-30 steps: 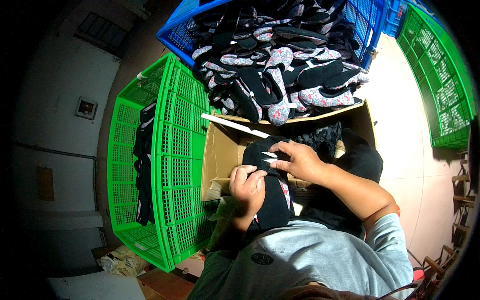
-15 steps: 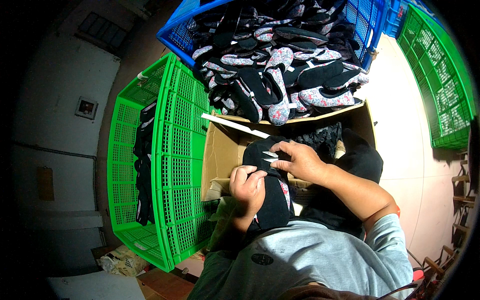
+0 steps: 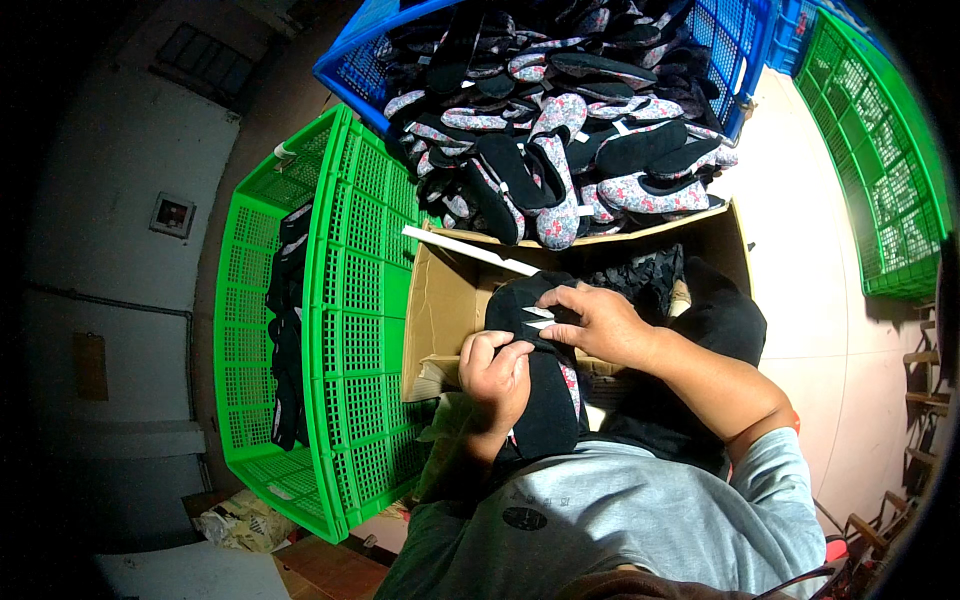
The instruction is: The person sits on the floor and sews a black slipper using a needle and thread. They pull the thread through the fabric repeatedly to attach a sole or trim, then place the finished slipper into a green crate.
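- We have a black slipper (image 3: 553,405) w/ red-and-white floral trim held up front of the grey shirt (image 3: 650,510), over the near side of the cardboard box (image 3: 438,300); more black fabric at its far end, can't tell if same piece or a 2nd one.
- L hand (image 3: 495,385): grip closed on the slipper's L side, fingers curled, thumb pressing in; it hides part of that edge.
- R hand (image 3: 610,322): grip pinched on small snips (image 3: 537,311), blades slightly apart, tips over the black fabric; handles mostly hidden by fingers, so we can't tell if blades touch.
- White strip (image 3: 470,250) lies across the box's far L corner, end just beside the slipper.
- Inside box: dark crumpled stuff (image 3: 640,280), kind unclear; dark trouser leg (image 3: 720,325) blocks our view of the R part.
- Beyond box: blue crate (image 3: 345,65) w/ big slipper pile (image 3: 560,175) spilling fwd to the box's far rim.
- L: green crate (image 3: 350,300) close by box, dark items (image 3: 288,350) within.
- Far R: another green crate (image 3: 880,170), well apart, on pale floor (image 3: 810,300).
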`<state>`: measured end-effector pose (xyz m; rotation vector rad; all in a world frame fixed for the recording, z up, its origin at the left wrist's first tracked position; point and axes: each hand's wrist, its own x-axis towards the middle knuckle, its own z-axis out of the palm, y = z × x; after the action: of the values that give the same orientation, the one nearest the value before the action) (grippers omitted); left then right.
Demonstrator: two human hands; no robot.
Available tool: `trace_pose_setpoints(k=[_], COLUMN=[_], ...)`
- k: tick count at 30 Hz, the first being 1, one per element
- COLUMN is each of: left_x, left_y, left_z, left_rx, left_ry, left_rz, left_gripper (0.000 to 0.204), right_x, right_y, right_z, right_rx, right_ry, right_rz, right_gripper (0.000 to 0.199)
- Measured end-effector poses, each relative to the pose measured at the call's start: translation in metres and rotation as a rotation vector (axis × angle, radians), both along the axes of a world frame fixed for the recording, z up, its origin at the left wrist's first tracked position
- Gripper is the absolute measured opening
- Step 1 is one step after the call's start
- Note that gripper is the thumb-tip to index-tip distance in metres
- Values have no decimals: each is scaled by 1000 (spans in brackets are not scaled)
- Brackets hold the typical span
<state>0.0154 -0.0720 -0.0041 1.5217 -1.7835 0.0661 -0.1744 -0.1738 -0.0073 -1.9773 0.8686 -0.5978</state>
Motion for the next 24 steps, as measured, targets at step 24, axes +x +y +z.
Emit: trace_pose_setpoints(k=[24], left_x=[0], left_y=[-1], left_z=[-2], left_rx=[-7], left_ry=[4], left_rz=[7], left_gripper=[24], right_x=[-1], right_y=[1], right_z=[3], right_rx=[32], right_ry=[40], right_rz=[-23], right_gripper=[41])
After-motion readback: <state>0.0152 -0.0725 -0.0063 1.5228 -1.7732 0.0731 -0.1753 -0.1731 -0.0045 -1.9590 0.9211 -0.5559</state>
